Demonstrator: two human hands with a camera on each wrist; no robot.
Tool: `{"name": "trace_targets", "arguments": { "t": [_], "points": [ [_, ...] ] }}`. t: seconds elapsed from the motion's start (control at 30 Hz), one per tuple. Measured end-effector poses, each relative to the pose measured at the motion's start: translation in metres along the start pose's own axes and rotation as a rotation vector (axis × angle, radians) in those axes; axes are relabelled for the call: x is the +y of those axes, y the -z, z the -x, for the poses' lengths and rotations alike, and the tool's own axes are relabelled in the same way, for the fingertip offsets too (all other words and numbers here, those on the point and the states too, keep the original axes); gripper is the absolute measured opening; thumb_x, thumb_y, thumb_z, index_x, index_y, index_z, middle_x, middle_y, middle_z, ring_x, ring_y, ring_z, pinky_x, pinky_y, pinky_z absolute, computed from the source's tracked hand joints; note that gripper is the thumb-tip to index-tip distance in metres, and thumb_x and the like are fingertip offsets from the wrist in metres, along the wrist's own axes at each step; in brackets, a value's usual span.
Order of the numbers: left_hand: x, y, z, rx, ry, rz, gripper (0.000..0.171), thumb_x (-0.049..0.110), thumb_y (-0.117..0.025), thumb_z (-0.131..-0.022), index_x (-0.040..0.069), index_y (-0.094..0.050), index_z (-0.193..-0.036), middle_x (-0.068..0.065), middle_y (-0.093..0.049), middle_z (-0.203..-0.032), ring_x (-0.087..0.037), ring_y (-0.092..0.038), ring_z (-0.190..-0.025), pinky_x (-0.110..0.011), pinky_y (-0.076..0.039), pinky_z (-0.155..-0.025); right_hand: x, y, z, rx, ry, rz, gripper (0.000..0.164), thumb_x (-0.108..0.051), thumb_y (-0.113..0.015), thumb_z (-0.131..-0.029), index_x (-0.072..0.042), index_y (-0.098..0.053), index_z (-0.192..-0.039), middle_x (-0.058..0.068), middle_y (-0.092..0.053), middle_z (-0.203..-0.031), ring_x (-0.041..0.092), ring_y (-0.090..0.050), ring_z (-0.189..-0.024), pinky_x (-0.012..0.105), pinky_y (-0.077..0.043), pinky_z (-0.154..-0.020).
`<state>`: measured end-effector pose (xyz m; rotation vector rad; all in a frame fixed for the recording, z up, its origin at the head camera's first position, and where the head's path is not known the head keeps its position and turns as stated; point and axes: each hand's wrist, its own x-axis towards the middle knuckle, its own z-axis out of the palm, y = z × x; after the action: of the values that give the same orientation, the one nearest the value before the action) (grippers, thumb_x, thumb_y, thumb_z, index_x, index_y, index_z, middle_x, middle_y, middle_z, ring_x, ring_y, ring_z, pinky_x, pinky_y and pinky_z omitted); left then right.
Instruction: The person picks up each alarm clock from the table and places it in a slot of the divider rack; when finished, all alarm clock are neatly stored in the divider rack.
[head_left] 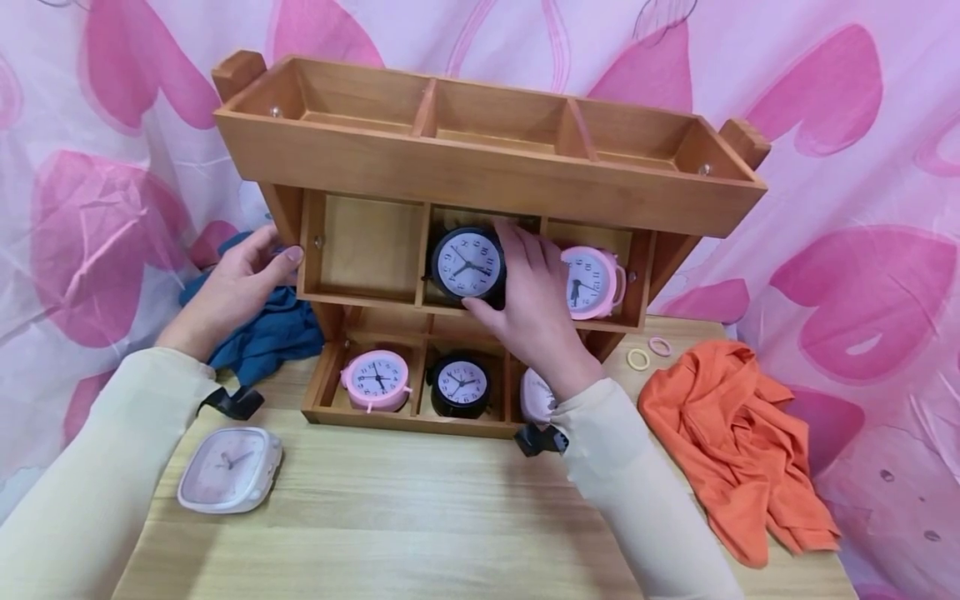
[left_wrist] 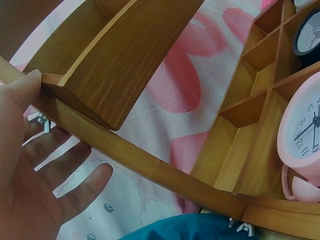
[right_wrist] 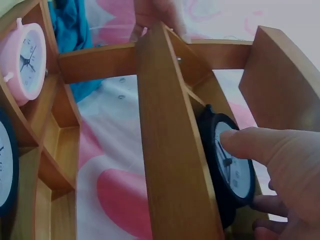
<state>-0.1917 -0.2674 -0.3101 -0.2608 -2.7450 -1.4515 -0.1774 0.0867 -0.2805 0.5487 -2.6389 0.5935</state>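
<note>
In the head view my right hand (head_left: 536, 292) holds a black alarm clock (head_left: 465, 265) in the middle compartment of the shelf's middle tier. The thumb (right_wrist: 245, 144) lies across its face in the right wrist view, other fingers at its far side. My left hand (head_left: 236, 287) grips the left side of the wooden tiered shelf (head_left: 480, 171), thumb on the edge, remaining fingers spread behind the side rail. A pink alarm clock (head_left: 588, 282) sits right of the black one. Below stand another pink clock (head_left: 378, 379), a black clock (head_left: 460, 385) and a whitish clock (head_left: 536, 395), partly hidden by my right wrist.
A white square clock (head_left: 228, 468) lies face up on the table (head_left: 420, 517) at left front. Blue cloth (head_left: 273, 333) is bunched behind the left arm, orange cloth (head_left: 735, 442) at right. A yellow ring (head_left: 637, 359) and a pink ring (head_left: 660, 346) lie beside the shelf.
</note>
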Motion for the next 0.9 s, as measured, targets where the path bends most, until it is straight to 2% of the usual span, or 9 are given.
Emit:
{"name": "trace_targets", "arguments": {
  "t": [0.1,0.23,0.3,0.37,0.47,0.6,0.7,0.83,0.9],
  "points": [
    [0.000,0.000,0.000,-0.002,-0.003,0.007,0.054,0.043,-0.045,-0.103,0.023,-0.035,-0.152,-0.013,-0.052,-0.142,0.003,-0.061,-0.099,-0.010,-0.048,-0.093,0.002,0.004,0.005,0.044,0.017,-0.081,0.089,-0.038,-0.081,-0.080,-0.011,-0.034,-0.151,0.014,-0.043,-0.149,0.034,-0.036,-0.139,0.050,-0.023,-0.119],
    [0.000,0.000,0.000,-0.006,0.005,-0.011,0.055,0.045,-0.044,-0.103,0.024,-0.033,-0.153,-0.013,-0.051,-0.144,-0.006,-0.061,-0.107,-0.027,-0.049,-0.103,0.005,0.010,0.014,0.123,0.058,-0.211,0.085,-0.029,-0.084,-0.079,-0.006,-0.039,-0.147,0.013,-0.048,-0.145,0.030,-0.041,-0.136,0.046,-0.027,-0.118],
    [0.001,0.001,0.001,-0.005,0.004,-0.016,0.055,0.045,-0.044,-0.103,0.025,-0.033,-0.153,-0.013,-0.051,-0.144,-0.010,-0.061,-0.110,-0.033,-0.049,-0.105,0.006,0.012,0.018,0.141,0.070,-0.277,0.084,-0.027,-0.084,-0.078,-0.006,-0.040,-0.147,0.013,-0.049,-0.144,0.028,-0.043,-0.134,0.045,-0.035,-0.114],
    [0.001,0.001,0.001,-0.005,0.001,-0.021,0.055,0.045,-0.044,-0.103,0.025,-0.033,-0.153,-0.014,-0.051,-0.144,-0.010,-0.061,-0.110,-0.036,-0.049,-0.105,0.005,0.014,0.024,0.142,0.082,-0.327,0.084,-0.026,-0.084,-0.079,-0.005,-0.040,-0.147,0.012,-0.049,-0.145,0.027,-0.044,-0.133,0.043,-0.042,-0.109],
    [0.001,0.001,0.001,-0.006,-0.002,-0.015,0.055,0.046,-0.044,-0.103,0.026,-0.032,-0.153,-0.014,-0.050,-0.145,-0.011,-0.061,-0.110,-0.039,-0.048,-0.106,0.001,0.015,0.033,0.113,0.110,-0.387,0.085,-0.026,-0.084,-0.080,-0.005,-0.038,-0.149,0.012,-0.046,-0.149,0.025,-0.042,-0.136,0.042,-0.044,-0.109],
    [0.000,0.001,0.001,-0.009,0.003,-0.018,0.056,0.047,-0.043,-0.103,0.026,-0.032,-0.154,-0.014,-0.051,-0.144,-0.009,-0.062,-0.108,-0.048,-0.045,-0.108,-0.009,0.009,0.043,0.078,0.206,-0.445,0.087,-0.024,-0.084,-0.080,-0.004,-0.037,-0.149,0.012,-0.044,-0.150,0.023,-0.039,-0.140,0.039,-0.037,-0.115],
    [0.000,0.001,0.001,-0.006,0.003,-0.016,0.055,0.046,-0.043,-0.103,0.026,-0.033,-0.153,-0.014,-0.052,-0.142,-0.003,-0.062,-0.104,-0.037,-0.048,-0.106,-0.020,-0.001,0.050,0.040,0.262,-0.481,0.086,-0.024,-0.083,-0.080,-0.005,-0.036,-0.150,0.012,-0.043,-0.151,0.021,-0.037,-0.140,0.039,-0.035,-0.117],
    [0.000,0.001,0.001,-0.005,-0.007,-0.008,0.054,0.044,-0.044,-0.103,0.025,-0.034,-0.152,-0.013,-0.053,-0.141,0.001,-0.062,-0.100,-0.018,-0.050,-0.097,-0.034,-0.017,0.060,-0.017,0.295,-0.487,0.088,-0.028,-0.083,-0.080,-0.008,-0.035,-0.151,0.009,-0.042,-0.152,0.020,-0.036,-0.142,0.038,-0.030,-0.120],
    [0.001,0.001,0.001,-0.008,-0.009,-0.011,0.055,0.044,-0.044,-0.103,0.026,-0.033,-0.153,-0.013,-0.052,-0.142,0.000,-0.062,-0.101,-0.023,-0.050,-0.100,-0.041,-0.025,0.065,-0.050,0.300,-0.475,0.091,-0.030,-0.083,-0.079,-0.009,-0.033,-0.152,0.009,-0.042,-0.152,0.020,-0.036,-0.142,0.037,-0.030,-0.120]
  ]
}}
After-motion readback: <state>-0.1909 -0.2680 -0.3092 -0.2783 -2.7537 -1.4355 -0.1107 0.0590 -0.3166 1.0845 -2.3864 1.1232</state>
